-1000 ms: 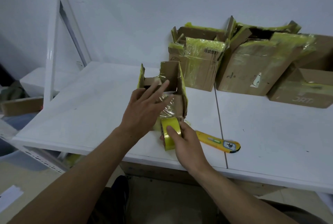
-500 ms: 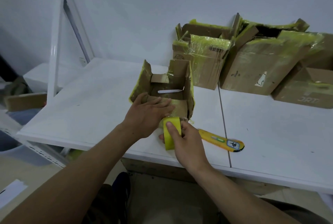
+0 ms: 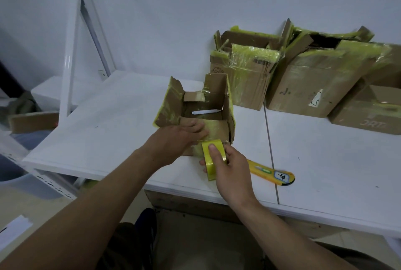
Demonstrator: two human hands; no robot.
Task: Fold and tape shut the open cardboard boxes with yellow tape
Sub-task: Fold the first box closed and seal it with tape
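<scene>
The open box sits near the front of the table. The left hand lies flat on its near flap, fingers straight. The right hand grips the yellow tape roll beside the box.

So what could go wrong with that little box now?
The left hand only presses the near flap of the small box; if it lifts, the flap may spring up. The other flaps stand open, so tape from the yellow roll in the right hand might seal nothing. The yellow cutter lies right beside that hand and could get knocked off the table.
</scene>
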